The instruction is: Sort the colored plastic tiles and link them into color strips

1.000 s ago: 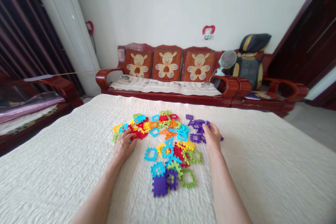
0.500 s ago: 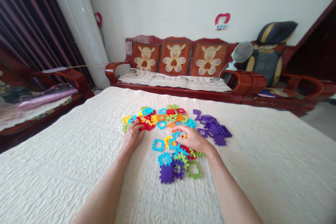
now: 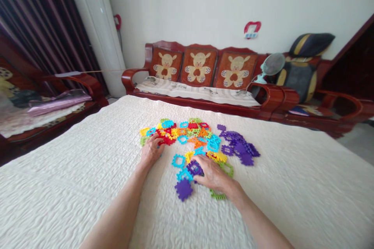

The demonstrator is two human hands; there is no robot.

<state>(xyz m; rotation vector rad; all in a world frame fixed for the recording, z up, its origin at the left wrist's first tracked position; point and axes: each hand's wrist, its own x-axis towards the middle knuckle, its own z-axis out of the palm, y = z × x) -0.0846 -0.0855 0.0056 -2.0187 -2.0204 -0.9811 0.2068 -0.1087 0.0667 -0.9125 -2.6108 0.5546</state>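
Note:
Interlocking plastic tiles with notched edges lie in a loose spread. My right hand has thumb and fingers around a purple window-shaped tile, above the nearest group. Just below it is a solid purple tile, turned cornerwise, beside a blue tile. My left hand rests at the left edge of the spread, fingers loosely bent and apart over red tiles; its fingertips are partly hidden. A blue frame tile lies between the hands. Green tiles show partly beneath my right forearm.
A pile of purple tiles lies at the right. The tiles are on a cream quilted cover. Beyond it stand a wooden sofa with bear cushions, a small fan and a chair.
My right hand has come nearer and closed on the purple window-shaped tile, lifting it from beside the solid purple one, which has turned. Yellow tiles show where the hand was. My left hand stays put.

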